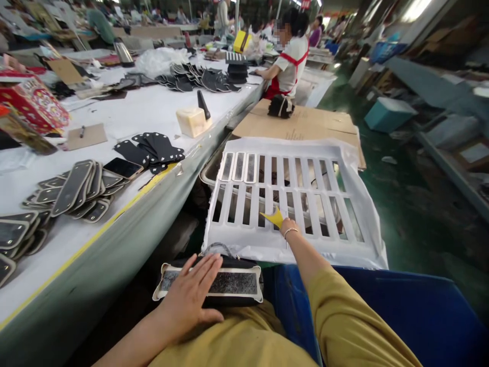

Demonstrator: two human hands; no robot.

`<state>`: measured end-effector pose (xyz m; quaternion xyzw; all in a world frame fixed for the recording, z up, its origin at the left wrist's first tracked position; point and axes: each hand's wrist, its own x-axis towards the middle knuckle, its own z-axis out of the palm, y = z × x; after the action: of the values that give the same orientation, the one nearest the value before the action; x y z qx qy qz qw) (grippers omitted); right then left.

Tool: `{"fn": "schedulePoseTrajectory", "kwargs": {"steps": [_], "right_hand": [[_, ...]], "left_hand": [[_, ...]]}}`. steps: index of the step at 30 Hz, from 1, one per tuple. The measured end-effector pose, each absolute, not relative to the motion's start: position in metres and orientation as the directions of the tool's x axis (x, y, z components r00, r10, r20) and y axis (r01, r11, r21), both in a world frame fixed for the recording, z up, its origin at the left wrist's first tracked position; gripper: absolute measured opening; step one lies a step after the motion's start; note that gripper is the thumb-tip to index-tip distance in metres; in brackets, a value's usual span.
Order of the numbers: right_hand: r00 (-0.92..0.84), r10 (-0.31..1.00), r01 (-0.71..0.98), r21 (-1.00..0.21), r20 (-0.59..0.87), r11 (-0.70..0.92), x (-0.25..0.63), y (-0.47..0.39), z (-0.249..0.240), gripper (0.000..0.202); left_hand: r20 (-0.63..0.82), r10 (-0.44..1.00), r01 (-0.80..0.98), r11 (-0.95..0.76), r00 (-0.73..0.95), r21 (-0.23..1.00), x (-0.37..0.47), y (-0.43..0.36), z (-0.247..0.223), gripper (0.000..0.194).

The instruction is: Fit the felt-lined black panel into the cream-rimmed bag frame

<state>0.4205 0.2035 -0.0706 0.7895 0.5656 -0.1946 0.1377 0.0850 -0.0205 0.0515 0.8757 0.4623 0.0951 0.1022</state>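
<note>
Where my view tips down toward the lap, the left hand (194,285) lies palm-down on a black bag (246,263), its fingers extended across a dark speckled panel (237,283) with a pale border and the thumb spread toward me. I see the bag resting on its side against the person's mustard top (229,339). A blue bin (401,300) stands just to the right, partly under the raised sleeve.

Well apart from the left hand, the right hand (290,226) is reached forward, fingers closed around a yellow flared tool (273,218) held over a white slotted sheet (244,250). Three pale-bordered strips (239,167) sit side by side at the sheet's far left corner; through other slots I make out a tub (208,173) beneath.

Along the left runs a white table (153,113), bearing dark pale-edged panels (74,188) in overlapping piles, a phone (124,167), black cut pieces (151,149) and a cream block (190,122).

Beyond the sheet I find flat cardboard (324,122) with a black bundle (281,107) on it, then a co-worker (296,69) in red straps, one arm on the table.
</note>
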Motion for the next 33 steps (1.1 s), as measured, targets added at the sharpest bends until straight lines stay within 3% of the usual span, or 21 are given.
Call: {"fn": "schedulePoseTrajectory", "kwargs": {"steps": [3, 8, 13, 19, 23, 25, 28, 31, 33], "right_hand": [[0.248, 0.834, 0.957, -0.007, -0.492, -0.288, 0.423, 0.208, -0.068, 0.032], [0.072, 0.828, 0.979, -0.118, -0.556, -0.165, 0.418, 0.209, -0.068, 0.026], [0.012, 0.868, 0.966, -0.219, -0.497, -0.138, 0.413, 0.199, -0.060, 0.032], [-0.124, 0.901, 0.913, -0.403, -0.416, -0.060, 0.432, 0.143, 0.003, 0.055], [-0.355, 0.826, 0.819, -0.572, -0.439, 0.048, 0.437, 0.085, 0.050, 0.052], [-0.351, 0.807, 0.834, -0.551, -0.475, 0.039, 0.430, 0.062, 0.062, 0.058], [-0.237, 0.845, 0.929, -0.366, -0.479, 0.053, 0.410, 0.045, 0.068, 0.064], [-0.211, 0.878, 0.975, -0.161, -0.430, 0.155, 0.388, 0.043, 0.070, 0.064], [-0.206, 0.894, 0.979, -0.090, -0.397, 0.185, 0.375, 0.045, 0.073, 0.061]], "left_hand": [[-0.010, 0.783, 0.736, -0.581, 0.623, 0.346, 0.118, -0.004, 0.048, 0.104], [-0.091, 0.813, 0.768, -0.498, 0.575, 0.403, 0.139, 0.005, 0.051, 0.089], [-0.155, 0.804, 0.776, -0.475, 0.574, 0.415, 0.150, 0.013, 0.058, 0.081], [-0.254, 0.775, 0.795, -0.467, 0.579, 0.387, 0.164, 0.021, 0.061, 0.071], [-0.381, 0.684, 0.769, -0.444, 0.623, 0.460, 0.159, 0.034, 0.068, 0.088], [-0.454, 0.562, 0.712, -0.420, 0.691, 0.563, 0.154, 0.049, 0.072, 0.100], [-0.501, 0.330, 0.594, -0.324, 0.800, 0.736, 0.150, 0.077, 0.071, 0.099], [-0.421, 0.128, 0.439, -0.186, 0.898, 0.879, 0.153, 0.101, 0.061, 0.093], [-0.335, 0.060, 0.340, -0.113, 0.940, 0.934, 0.156, 0.110, 0.051, 0.096]]}}
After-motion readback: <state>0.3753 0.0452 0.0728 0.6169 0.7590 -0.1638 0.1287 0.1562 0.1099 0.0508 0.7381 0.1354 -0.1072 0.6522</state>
